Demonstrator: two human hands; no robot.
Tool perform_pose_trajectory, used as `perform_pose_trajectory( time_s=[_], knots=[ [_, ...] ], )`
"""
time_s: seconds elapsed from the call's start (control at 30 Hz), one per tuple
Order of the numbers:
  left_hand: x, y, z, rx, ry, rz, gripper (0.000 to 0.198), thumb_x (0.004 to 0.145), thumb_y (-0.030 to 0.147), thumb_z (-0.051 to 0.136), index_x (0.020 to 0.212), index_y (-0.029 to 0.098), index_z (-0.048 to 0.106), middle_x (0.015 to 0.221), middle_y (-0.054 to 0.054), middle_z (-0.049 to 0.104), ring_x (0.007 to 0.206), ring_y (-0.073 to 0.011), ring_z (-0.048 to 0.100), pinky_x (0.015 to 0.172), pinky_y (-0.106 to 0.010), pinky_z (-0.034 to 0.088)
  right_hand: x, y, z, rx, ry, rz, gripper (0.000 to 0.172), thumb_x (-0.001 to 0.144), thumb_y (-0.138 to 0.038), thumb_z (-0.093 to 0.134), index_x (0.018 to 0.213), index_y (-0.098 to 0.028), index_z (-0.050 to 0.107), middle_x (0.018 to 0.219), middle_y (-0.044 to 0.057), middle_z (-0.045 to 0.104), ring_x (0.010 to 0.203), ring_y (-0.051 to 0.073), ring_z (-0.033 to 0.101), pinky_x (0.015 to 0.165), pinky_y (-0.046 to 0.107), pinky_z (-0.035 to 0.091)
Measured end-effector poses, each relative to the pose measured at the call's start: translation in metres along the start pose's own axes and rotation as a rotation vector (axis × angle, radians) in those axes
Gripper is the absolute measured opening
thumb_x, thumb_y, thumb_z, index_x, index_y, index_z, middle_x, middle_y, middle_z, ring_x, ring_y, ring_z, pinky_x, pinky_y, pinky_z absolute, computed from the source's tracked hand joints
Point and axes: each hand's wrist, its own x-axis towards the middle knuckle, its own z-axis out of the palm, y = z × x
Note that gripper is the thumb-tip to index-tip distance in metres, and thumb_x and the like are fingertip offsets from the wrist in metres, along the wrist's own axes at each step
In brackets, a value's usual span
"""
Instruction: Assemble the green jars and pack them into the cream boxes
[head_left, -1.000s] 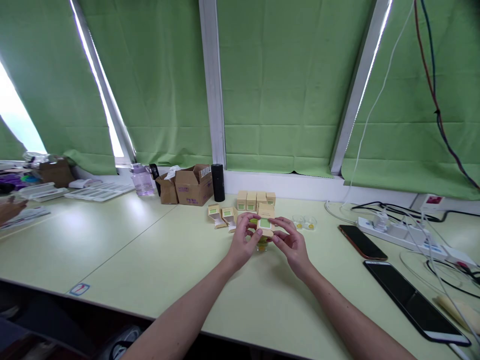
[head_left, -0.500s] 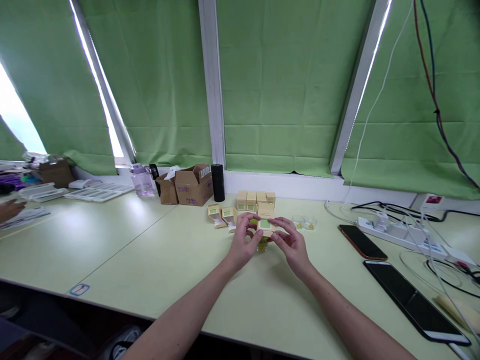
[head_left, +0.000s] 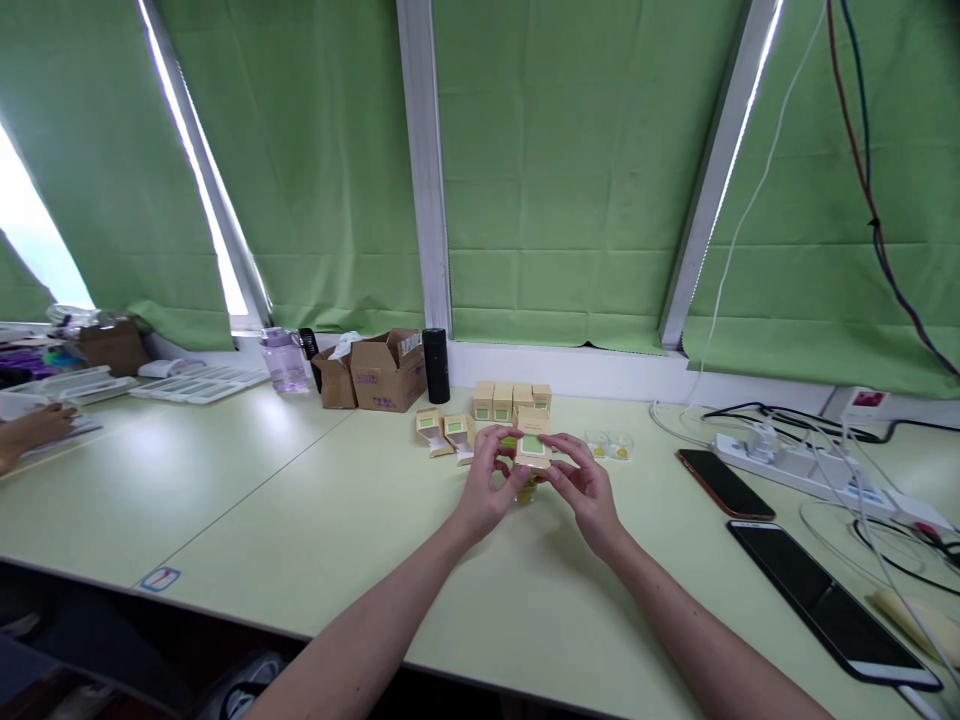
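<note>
Between both hands is a small tan cardboard box (head_left: 533, 449) with a green panel on its face and its top flap up. My left hand (head_left: 489, 476) pinches the box's left side, and my right hand (head_left: 584, 488) pinches the right side. Partly hidden below the box is a small clear cup (head_left: 524, 493) with something yellow in it. Two opened boxes of the same kind, one a tan box (head_left: 458, 437), lie to the left. Behind stand several closed tan boxes (head_left: 502, 402) in a row. Two clear round cups (head_left: 608, 445) with yellow bits sit to the right.
At the back are a brown carton (head_left: 388, 372), a black cylinder (head_left: 436, 366) and a purple bottle (head_left: 285, 360). On the right lie a phone (head_left: 724, 484), a larger dark device (head_left: 829, 600) and a power strip (head_left: 802, 472) with cables. Another person's hand (head_left: 41, 428) is at far left.
The box has tipped slightly in my hands, and my fingers have shifted a little. At far left the other person's hand has moved further into view.
</note>
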Motion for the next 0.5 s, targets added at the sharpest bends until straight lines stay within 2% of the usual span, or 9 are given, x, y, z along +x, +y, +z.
perform_pose_trajectory(
  time_s=[0.2,0.5],
  knots=[
    [0.0004,-0.0014,0.0014,-0.005,0.013,0.003,0.042,0.088,0.04,0.071,0.124,0.026,0.054,0.133,-0.011,0.046,0.103,-0.0215,0.058,0.079,-0.033,0.052,-0.0005,-0.0001,0.002,0.039,-0.008,-0.001,0.047,0.083,-0.049,0.08,0.126,-0.033,0.07,0.137,0.008,0.045,0.091,0.018,0.07,0.091,0.042,0.061],
    [0.0019,-0.0016,0.0042,0.026,0.041,-0.01,0.037,0.089,0.035,0.071,0.12,0.025,0.055,0.131,-0.01,0.046,0.099,-0.0184,0.058,0.077,-0.03,0.052,0.0008,0.0043,0.0025,0.009,0.037,0.004,0.042,0.084,-0.048,0.079,0.123,-0.032,0.072,0.134,0.008,0.046,0.08,0.014,0.067,0.086,0.039,0.062]
  ],
)
